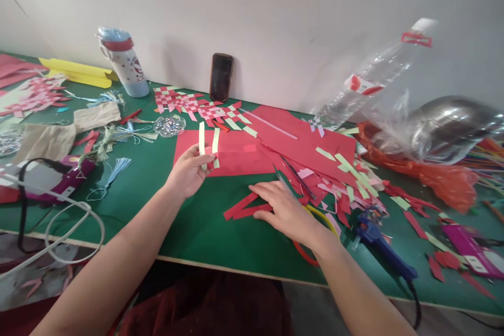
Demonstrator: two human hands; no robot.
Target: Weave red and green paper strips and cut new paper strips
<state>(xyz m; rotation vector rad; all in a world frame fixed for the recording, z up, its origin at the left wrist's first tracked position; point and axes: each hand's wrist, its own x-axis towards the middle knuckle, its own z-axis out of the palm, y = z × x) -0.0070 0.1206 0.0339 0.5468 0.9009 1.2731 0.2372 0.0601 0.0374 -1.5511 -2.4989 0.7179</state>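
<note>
Looking down at a green table (205,236) buried in craft scraps, with red paper sheets (299,142) fanned out from centre toward 2 o'clock. Reaching in from 7 o'clock with the bare left forearm, angled up toward the middle. Coming in from 5 o'clock with the right one, wrist low, just past the near table edge.

Pinching with the left hand (188,172), half curled and thumb on top, a small woven start of pale green strips (208,144) crossed with short red bits. Held dead centre, at the near left corner of the red sheets. Long axis of the green pair roughly 12-to-6, free ends up at 12.

Pressing down with the right hand (286,211), opened flat, fingers spread and pointing toward 9, fingertips on loose red strips (241,208) lying on the green at about 5 from the weave. Lying in a shallow V, long axis roughly 8-to-2. Gripping nothing on that side, just touching.
</note>
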